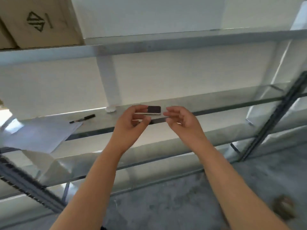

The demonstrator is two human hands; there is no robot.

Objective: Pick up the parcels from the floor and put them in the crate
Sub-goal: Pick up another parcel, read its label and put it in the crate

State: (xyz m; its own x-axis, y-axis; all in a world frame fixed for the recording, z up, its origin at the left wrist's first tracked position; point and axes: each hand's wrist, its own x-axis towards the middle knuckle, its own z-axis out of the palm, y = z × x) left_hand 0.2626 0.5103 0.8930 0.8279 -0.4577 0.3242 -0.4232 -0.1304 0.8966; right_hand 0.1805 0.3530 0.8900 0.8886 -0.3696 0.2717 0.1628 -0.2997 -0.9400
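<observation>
Left hand and right hand were bare. Left forearm and right forearm were bare as well, uncovered down to the lower edge of view. Blur hid any finer marks.

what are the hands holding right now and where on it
The right hand holds nothing. The left hand has its fingers over the left end of the phone on the shelf; whether they pinch it cannot be told.

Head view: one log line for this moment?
left hand loosely curled, empty | right hand loosely curled, empty | both raised before phone on shelf | parcels, crate: not in view
</observation>
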